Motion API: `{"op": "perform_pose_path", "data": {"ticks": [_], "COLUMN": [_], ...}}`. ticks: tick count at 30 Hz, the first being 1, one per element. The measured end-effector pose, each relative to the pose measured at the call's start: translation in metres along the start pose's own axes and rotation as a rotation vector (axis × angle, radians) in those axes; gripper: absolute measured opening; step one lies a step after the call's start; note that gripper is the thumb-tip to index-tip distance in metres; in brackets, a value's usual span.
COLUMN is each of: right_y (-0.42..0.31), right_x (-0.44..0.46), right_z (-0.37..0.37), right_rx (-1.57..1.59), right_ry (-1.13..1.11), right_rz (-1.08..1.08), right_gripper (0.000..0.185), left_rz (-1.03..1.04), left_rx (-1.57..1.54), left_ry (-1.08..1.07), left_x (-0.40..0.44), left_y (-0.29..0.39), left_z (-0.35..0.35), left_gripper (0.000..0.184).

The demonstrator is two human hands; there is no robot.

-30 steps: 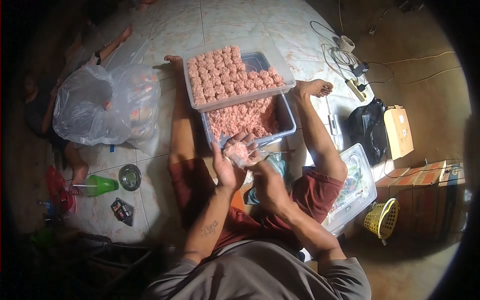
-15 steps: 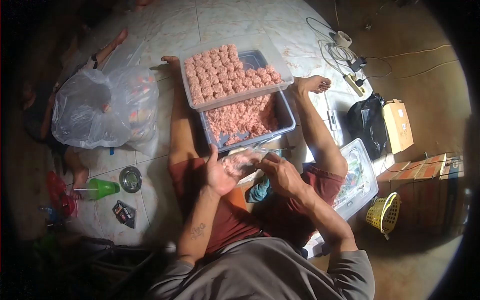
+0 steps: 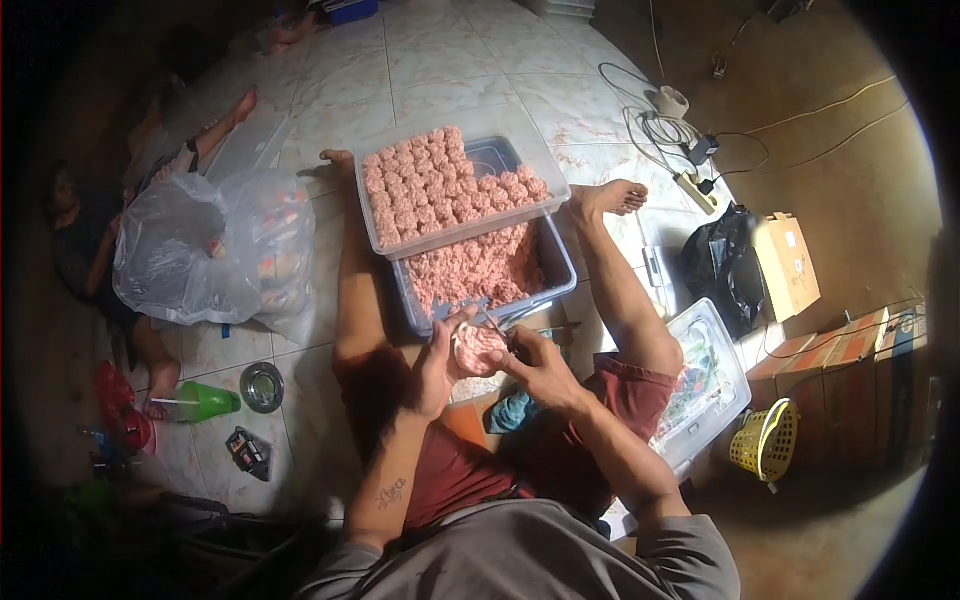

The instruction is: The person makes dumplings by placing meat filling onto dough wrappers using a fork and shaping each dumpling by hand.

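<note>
A round pink-and-white ball point(image 3: 478, 351) sits between my hands, just below the bins. My left hand point(image 3: 438, 370) cups it from the left with curled fingers. From the right, my right hand point(image 3: 542, 368) presses against it with its thumb and fingers, near a thin dark item too small to name. Beyond them, a clear plastic tray point(image 3: 480, 231) holds rows of pink clumps point(image 3: 415, 190). It rests over a blue-grey bin point(image 3: 563, 283) with loose pink material point(image 3: 470, 272) inside.
Plastic bags point(image 3: 180, 255) and a person's leg point(image 3: 158, 358) are on the left, near a green cup point(image 3: 210, 401) and metal bowl point(image 3: 262, 387). Rightward are a lidded box point(image 3: 735, 385), black bag point(image 3: 722, 262), yellow basket point(image 3: 765, 443) and power strip point(image 3: 697, 193).
My left fingers have curled around the ball, and my right hand has come in against it. The ball now shows clearly. The view has shifted, with the bins lower in frame.
</note>
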State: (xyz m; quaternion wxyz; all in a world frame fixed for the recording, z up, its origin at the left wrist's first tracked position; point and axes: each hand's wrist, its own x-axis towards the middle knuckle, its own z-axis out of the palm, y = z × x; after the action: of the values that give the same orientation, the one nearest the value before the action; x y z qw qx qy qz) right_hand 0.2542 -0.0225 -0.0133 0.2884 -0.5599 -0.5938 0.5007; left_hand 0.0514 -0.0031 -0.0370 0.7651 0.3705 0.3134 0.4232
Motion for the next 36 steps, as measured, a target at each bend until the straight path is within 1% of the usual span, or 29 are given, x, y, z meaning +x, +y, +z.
{"op": "perform_pose_path", "data": {"ticks": [1,2,3,4,5,6,7,8,9,10,11,12,13,14,15,17,19,21,22,24,25,26,28,29,30,32,33,35,36], "right_y": [-0.012,-0.023,-0.033,-0.049,-0.068,-0.078,-0.077,-0.068,-0.054,-0.042,-0.03,-0.009,0.005,0.018,0.033,0.042,0.035,0.015,0.014,0.011,0.0,0.003,0.019,0.034,0.037,0.042,0.04,0.036,0.034], "right_x": [-0.002,-0.006,-0.008,-0.01,-0.01,-0.007,-0.003,-0.005,-0.005,-0.005,-0.007,-0.009,-0.013,-0.017,-0.021,-0.024,-0.024,-0.012,-0.012,-0.009,-0.014,-0.016,-0.024,-0.027,-0.031,-0.036,-0.034,-0.03,-0.026], "right_z": [0.003,0.003,0.001,-0.002,-0.008,-0.013,-0.018,-0.015,-0.009,-0.004,-0.01,-0.009,-0.005,0.001,0.015,0.028,0.025,0.008,0.002,-0.01,-0.01,-0.007,0.001,0.006,0.014,0.024,0.029,0.038,0.034], "right_rx": [0.28,0.56,0.577,0.581,0.439,0.292,0.084,0.081,0.152,0.226,0.226,0.286,0.372,0.458,0.618,0.672,0.684,-0.233,-0.234,-0.332,-0.253,-0.253,0.279,0.409,0.633,0.646,0.648,0.573,0.573], "right_ry": [-0.016,-0.036,-0.067,-0.067,-0.117,-0.166,-0.148,-0.151,0.087,0.32,0.338,0.328,0.236,0.151,0.088,0.039,0.04,0.118,0.116,0.252,0.273,0.267,0.17,0.072,0.0,-0.058,-0.054,0.019,0.018], "right_rz": [-0.029,-0.051,-0.092,-0.09,0.033,0.155,0.034,0.037,-0.119,-0.268,-0.167,-0.178,-0.092,-0.01,0.056,0.047,0.046,-0.366,-0.366,-0.386,-0.254,-0.257,0.011,0.086,0.09,0.052,0.053,-0.032,-0.03], "right_gripper": [0.024,0.024,0.026,0.026,0.026,0.026,0.025,0.025,0.024,0.022,0.02,0.018,0.018,0.019,0.021,0.022,0.022,0.024,0.024,0.027,0.023,0.023,0.024,0.026,0.026,0.024,0.024,0.023,0.023], "left_rz": [0.096,0.091,0.128,0.161,0.199,0.225,0.292,0.322,0.346,0.342,0.625,0.911,0.586,0.582,0.537,0.493,0.56,0.588,0.588,0.622,0.516,0.516,0.489,0.503,0.504,0.71,0.709,0.617,0.724], "left_rx": [-0.037,-0.201,-0.146,-0.089,0.619,0.439,0.562,0.645,0.729,0.726,1.009,1.29,0.816,0.815,0.8,0.78,0.86,0.956,0.955,0.953,0.874,0.874,0.934,0.754,0.755,0.809,0.809,0.576,0.802], "left_ry": [-0.06,-0.043,-0.126,-0.209,-0.191,-0.231,-0.207,-0.145,-0.081,-0.07,-0.014,0.047,0.188,0.195,0.213,0.225,0.127,0.097,0.1,0.273,0.34,0.347,0.315,0.318,0.313,0.213,0.209,0.123,0.019], "left_x": [-0.004,-0.008,-0.005,0.0,0.009,0.004,0.003,0.006,0.009,0.012,0.017,0.02,0.013,0.012,0.013,0.018,0.022,0.023,0.022,0.021,0.016,0.014,0.015,0.017,0.019,0.019,0.019,0.018,0.025], "left_y": [0.01,0.022,0.022,0.016,0.005,0.006,0.007,0.003,-0.002,0.001,0.004,0.005,0.013,0.014,0.015,0.01,-0.004,-0.003,0.002,0.011,0.019,0.019,0.014,0.005,0.005,0.006,0.006,0.003,-0.012], "left_z": [0.004,0.008,-0.004,-0.021,-0.035,-0.02,-0.013,-0.015,-0.017,-0.019,-0.022,-0.024,-0.006,-0.002,0.0,-0.003,-0.01,-0.006,-0.001,0.005,0.011,0.006,-0.008,-0.009,-0.011,-0.016,-0.013,-0.002,-0.01], "left_gripper": [0.089,0.088,0.08,0.072,0.06,0.044,0.043,0.036,0.029,0.029,0.024,0.02,0.019,0.019,0.021,0.024,0.027,0.036,0.036,0.04,0.04,0.04,0.047,0.046,0.046,0.045,0.045,0.043,0.049]}}
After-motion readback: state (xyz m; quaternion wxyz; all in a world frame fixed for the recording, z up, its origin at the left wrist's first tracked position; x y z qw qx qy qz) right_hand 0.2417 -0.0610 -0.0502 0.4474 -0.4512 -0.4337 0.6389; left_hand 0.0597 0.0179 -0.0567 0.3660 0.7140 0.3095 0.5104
